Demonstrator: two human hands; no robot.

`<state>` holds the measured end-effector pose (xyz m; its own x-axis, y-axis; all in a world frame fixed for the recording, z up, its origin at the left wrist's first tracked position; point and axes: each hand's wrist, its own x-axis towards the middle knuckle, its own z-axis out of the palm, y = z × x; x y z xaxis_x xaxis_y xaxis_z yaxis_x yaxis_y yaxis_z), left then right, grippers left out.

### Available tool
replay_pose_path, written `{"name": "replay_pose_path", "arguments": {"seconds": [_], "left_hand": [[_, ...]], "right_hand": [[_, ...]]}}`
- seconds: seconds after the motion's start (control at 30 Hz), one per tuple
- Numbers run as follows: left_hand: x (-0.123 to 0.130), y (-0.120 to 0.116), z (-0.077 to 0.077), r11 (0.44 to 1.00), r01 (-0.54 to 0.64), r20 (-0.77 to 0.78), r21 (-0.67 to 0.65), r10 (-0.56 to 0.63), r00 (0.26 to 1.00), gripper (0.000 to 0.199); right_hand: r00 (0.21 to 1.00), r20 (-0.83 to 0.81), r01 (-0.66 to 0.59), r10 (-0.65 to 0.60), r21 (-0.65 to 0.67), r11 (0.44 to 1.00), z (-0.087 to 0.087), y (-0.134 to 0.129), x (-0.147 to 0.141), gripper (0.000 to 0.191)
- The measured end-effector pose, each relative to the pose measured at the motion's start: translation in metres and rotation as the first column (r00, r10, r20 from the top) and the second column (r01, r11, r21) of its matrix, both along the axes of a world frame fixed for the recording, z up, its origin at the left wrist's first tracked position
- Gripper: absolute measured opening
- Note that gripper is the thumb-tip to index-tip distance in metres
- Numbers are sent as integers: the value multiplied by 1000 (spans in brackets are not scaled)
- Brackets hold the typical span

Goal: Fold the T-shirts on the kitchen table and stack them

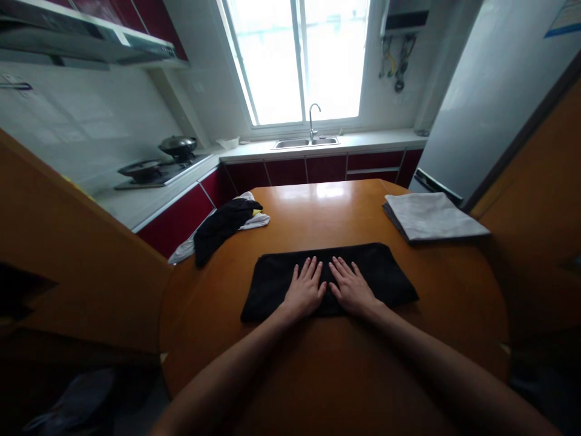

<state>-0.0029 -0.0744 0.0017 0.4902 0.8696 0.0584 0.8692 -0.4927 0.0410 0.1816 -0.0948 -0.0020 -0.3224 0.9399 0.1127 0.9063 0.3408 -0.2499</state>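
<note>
"What are those hands doing?"

"The left hand (304,293) and right hand (354,293) are lying palm-down on the folded black cloth (384,275), around the table's (313,218) middle. Their fingers are spreading loosely, gripping nothing."

"Pressing evenly, I'd say, is suiting that fabric; pushing hard is risking a shifted top layer."

"And the edges?"

"They're all lying inside the table's rim. The rumpled clothes (222,229) are sitting at the table's left, the folded grey cloth (433,215) at its far right, both leaving sideways room."
</note>
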Motion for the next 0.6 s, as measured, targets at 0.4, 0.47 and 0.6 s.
{"name": "replay_pose_path", "arguments": {"seconds": [0.4, 0.47, 0.6], "left_hand": [[24, 31, -2, 999, -5, 30, 44, 4, 1000, 57], [23, 31, -6, 998, -4, 35, 62, 1, 999, 58], [22, 31, -6, 998, 5, 52, 69, -8, 999, 58]], "right_hand": [[963, -265, 21, -38, -65, 998, 15, 24, 26, 52], [968, -218, 136, -127, 25, 990, 16, 28, 36, 54], [963, -50, 266, -264, 36, 963, 6, 28, 45, 60]]}}
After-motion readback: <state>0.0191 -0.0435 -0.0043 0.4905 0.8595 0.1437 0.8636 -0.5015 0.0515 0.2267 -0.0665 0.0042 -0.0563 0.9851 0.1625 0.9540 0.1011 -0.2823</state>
